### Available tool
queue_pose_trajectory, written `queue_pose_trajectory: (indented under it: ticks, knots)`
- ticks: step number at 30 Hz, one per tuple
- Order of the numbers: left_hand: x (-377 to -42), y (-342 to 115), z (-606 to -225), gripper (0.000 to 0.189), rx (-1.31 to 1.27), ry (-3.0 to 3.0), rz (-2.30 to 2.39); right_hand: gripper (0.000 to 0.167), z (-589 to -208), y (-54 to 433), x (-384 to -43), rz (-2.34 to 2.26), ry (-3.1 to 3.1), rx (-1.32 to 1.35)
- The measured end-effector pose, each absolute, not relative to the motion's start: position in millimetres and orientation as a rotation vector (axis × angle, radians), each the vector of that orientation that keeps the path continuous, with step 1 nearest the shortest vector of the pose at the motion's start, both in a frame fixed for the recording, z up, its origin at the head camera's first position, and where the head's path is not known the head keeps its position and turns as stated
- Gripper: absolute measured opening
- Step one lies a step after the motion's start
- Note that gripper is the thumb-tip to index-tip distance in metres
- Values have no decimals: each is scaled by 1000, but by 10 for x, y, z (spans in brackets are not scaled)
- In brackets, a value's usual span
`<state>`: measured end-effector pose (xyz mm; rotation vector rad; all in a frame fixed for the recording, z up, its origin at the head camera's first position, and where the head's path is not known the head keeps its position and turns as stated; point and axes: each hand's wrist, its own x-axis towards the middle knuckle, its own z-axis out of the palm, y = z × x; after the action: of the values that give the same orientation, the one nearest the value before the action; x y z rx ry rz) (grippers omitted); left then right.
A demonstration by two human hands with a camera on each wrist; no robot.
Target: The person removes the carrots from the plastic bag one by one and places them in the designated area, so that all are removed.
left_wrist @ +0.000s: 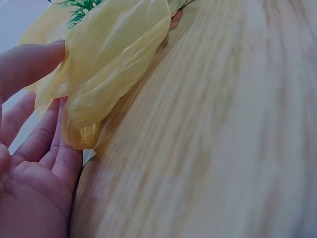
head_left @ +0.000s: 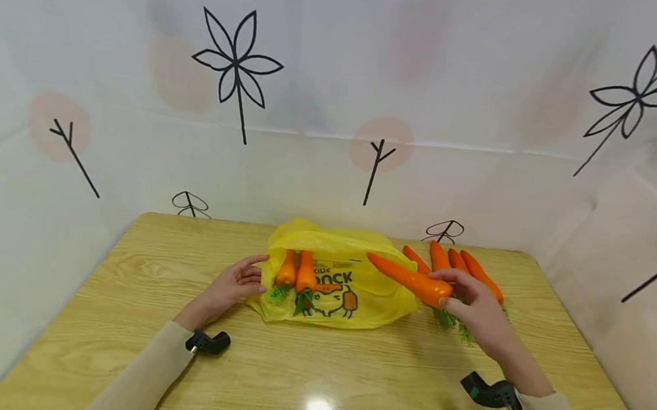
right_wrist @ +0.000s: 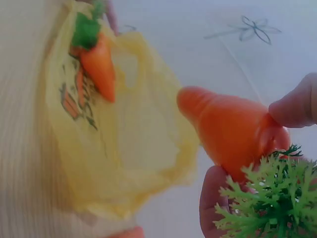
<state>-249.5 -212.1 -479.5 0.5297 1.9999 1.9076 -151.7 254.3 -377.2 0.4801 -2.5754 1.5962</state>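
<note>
A yellow plastic bag (head_left: pixel 378 302) with dark print lies on the table, its mouth spread. Two toy carrots (head_left: pixel 307 273) with green tops rest inside its left part. At the bag's left edge, my left hand (head_left: pixel 231 288) holds the thin plastic, thumb on one side and fingers on the other, as the left wrist view shows. My right hand (head_left: pixel 481 312) grips another orange carrot (head_left: pixel 407 280) by its thick end, above the bag's right side, tip pointing left. In the right wrist view its leafy green top (right_wrist: pixel 272 203) hangs beside the fingers.
Several more carrots (head_left: pixel 481 276) lie on the table to the right of the bag, partly behind my right hand. The wooden table (head_left: pixel 265 370) ends at a pale patterned cloth (head_left: pixel 307 183) behind it.
</note>
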Motion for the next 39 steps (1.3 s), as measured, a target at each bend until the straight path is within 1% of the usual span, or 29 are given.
queue_pose_trajectory:
  ticks: [6, 14, 21, 28, 32, 33, 38, 39]
  knots:
    - [-2509, -2122, -4811, 70, 522, 1989, 1920, 31, -3765, 2913, -1459, 1630, -2502, 494]
    - [-2513, -2123, -4817, 69, 505, 2004, 1917, 37, -3848, 3397, -1490, 1861, -2320, 457]
    - [-2508, -2118, -4812, 69, 499, 2004, 1921, 32, -3891, 3750, -1514, 1751, -2380, 216]
    - [-2510, -2114, -4821, 69, 497, 1996, 1923, 26, -4033, 3961, -1560, 1856, -2276, 38]
    - [-2514, -2121, -4826, 69, 507, 1999, 1917, 24, -4152, 4055, -1591, 1720, -2424, -154]
    - [-2515, -2123, -4828, 69, 508, 2000, 1916, 25, -4186, 4074, -1597, 1668, -2475, -200]
    - [-2511, -2125, -4828, 68, 507, 2005, 1917, 44, -4363, 4128, -1639, 1404, -2652, -327]
    - [-2507, -2125, -4827, 68, 506, 2006, 1917, 44, -4397, 4134, -1655, 1400, -2652, -339]
